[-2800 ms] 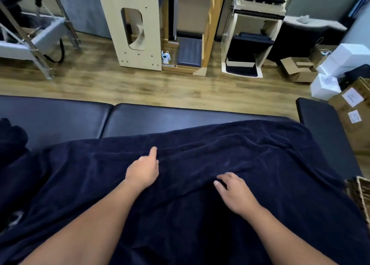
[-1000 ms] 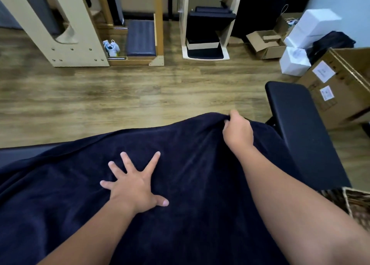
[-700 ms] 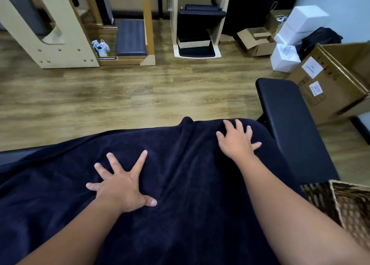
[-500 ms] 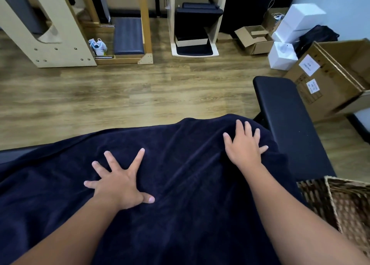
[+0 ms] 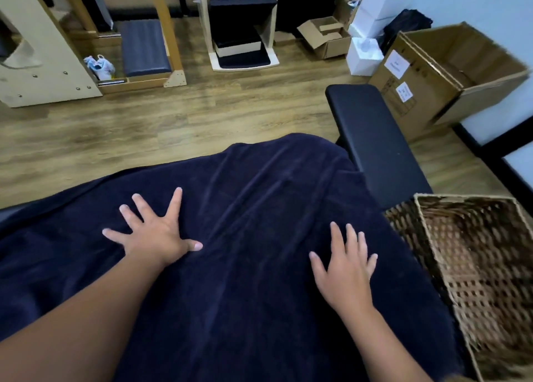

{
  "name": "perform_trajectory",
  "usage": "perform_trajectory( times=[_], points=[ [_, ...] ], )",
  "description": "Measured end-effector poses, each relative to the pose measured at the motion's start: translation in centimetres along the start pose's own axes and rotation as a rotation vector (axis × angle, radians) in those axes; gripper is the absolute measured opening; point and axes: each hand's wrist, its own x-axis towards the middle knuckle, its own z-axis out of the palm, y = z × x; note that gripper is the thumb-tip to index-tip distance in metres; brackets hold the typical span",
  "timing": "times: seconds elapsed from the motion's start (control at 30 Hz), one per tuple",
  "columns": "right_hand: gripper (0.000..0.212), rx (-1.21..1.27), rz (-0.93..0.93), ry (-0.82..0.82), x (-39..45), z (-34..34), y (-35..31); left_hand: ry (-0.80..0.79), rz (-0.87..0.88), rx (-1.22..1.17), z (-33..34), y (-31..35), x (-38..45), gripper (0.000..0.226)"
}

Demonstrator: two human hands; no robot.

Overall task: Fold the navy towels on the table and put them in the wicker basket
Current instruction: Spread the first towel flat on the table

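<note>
Black padded table point(image 5: 375, 139); navy towel point(image 5: 259, 208) spread across it.

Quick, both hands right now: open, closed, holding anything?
Left hand: open, fingers spread, flat on the navy towel.
Right hand: open, flat on the same towel, holding nothing.

I can read nothing: the two white labels point(image 5: 398, 63) on the side of the large cardboard box point(image 5: 450, 72) carry print, perhaps addresses, too blurred to read.

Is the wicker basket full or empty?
Empty, as far as shows: the wicker basket has only bare weave inside; its near corner is cut off. The navy towel lies outside.
</note>
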Motion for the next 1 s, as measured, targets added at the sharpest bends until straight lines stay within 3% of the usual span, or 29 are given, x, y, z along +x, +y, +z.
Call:
perform_trajectory(
  times=[0.07, 0.17, 0.27, 0.33, 0.47, 0.57, 0.7, 0.83, 1.0],
  points=[
    [0.077, -0.065, 0.040, -0.047, -3.0, -0.1, 0.9, 0.150, 0.118, 0.105, 0.9, 0.8, -2.3, 0.108],
    [0.076, -0.109, 0.165, -0.090, -6.8, -0.4, 3.1, 0.364, 0.404, 0.228, 3.6, 2.0, -6.5, 0.060],
    [0.073, -0.098, 0.295, -0.113, -9.2, -1.1, 5.5, 0.373, 0.615, 0.195, 6.3, 3.0, -10.8, 0.038],
    [0.067, -0.064, 0.344, -0.136, -10.2, -1.6, 6.8, 0.275, 0.715, 0.191, 7.8, 3.9, -13.7, 0.049],
    [0.059, 0.048, 0.430, -0.180, -11.9, -2.7, 8.8, -0.088, 0.722, 0.327, 10.3, 3.9, -18.4, 0.085],
    [0.058, 0.027, 0.466, -0.225, -13.6, -3.3, 8.6, -0.133, 0.772, 0.323, 11.3, 3.0, -20.5, 0.091],
    [0.064, -0.078, 0.243, -0.220, -16.7, -3.2, 5.4, -0.085, 0.760, 0.303, 11.7, 1.0, -22.2, 0.079],
    [0.062, 0.009, -0.073, -0.286, -20.4, -0.9, -0.2, 0.029, 0.720, 0.205, 11.8, -2.9, -23.1, 0.044],
    [0.058, 0.011, -0.415, -0.438, -24.6, 1.8, -6.9, 0.054, 0.500, 0.085, 10.9, -9.9, -24.8, 0.007]
  ],
)
